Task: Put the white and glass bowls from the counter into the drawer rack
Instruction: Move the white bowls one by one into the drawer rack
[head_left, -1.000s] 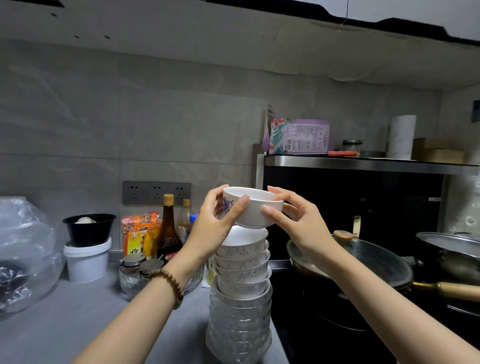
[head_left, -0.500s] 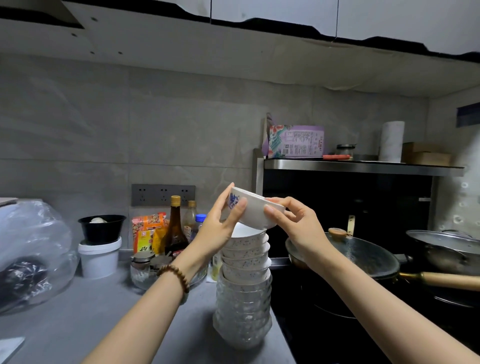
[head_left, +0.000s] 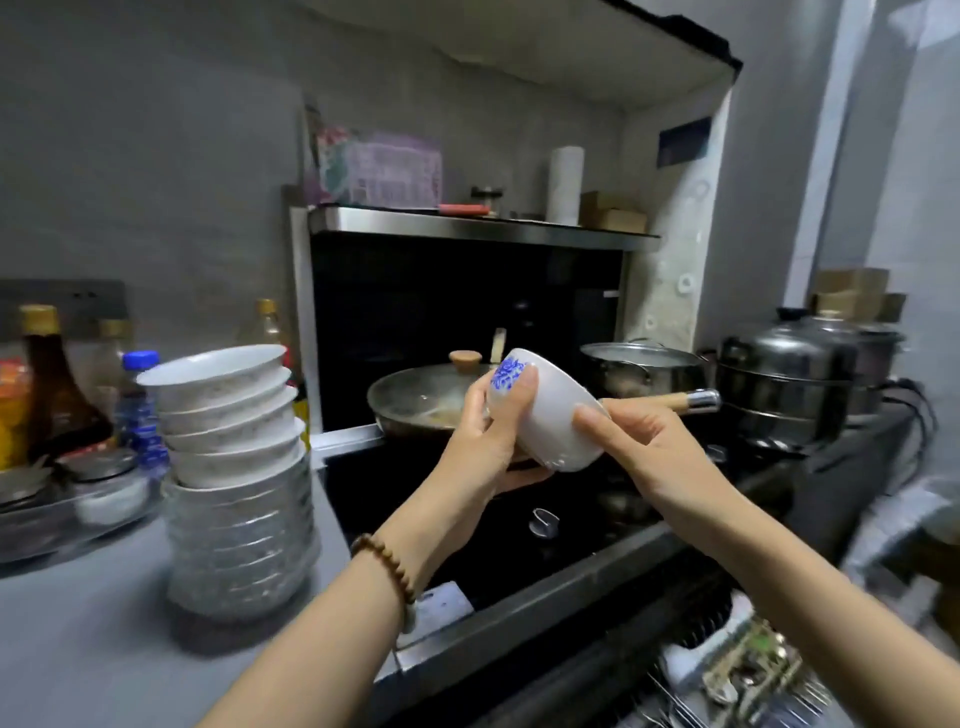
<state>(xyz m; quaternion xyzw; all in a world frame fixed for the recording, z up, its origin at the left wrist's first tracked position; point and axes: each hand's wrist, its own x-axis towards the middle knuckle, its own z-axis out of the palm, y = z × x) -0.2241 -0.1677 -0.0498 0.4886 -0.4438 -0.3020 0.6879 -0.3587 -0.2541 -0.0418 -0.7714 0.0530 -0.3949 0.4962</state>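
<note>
Coming into view at the bottom right, nearest of all, is the rack: wire tines with some blurred items in it, which neither earlier frame showed. Above it the left hand and right hand both grip one white bowl. The left thumb lies on its blue motif with the fingers curled below, and the right thumb presses the wall near the foot. The bowl is tipped steeply, foot toward the person, and hangs over the hob, well apart from the stack. Half a second ago it was just above that stack and only slightly tilted; a second ago it was level there. So the lift looks done and the carry toward the rack under way, with lowering and slotting still to come. The stack stands on the counter at left, white bowls over glass bowls, all yet to go. The head has swung right too: the stack, central before, now sits at the left, and the tub and bag are out of view. Farther back stand the pan, the pot and a newly seen steamer.
</note>
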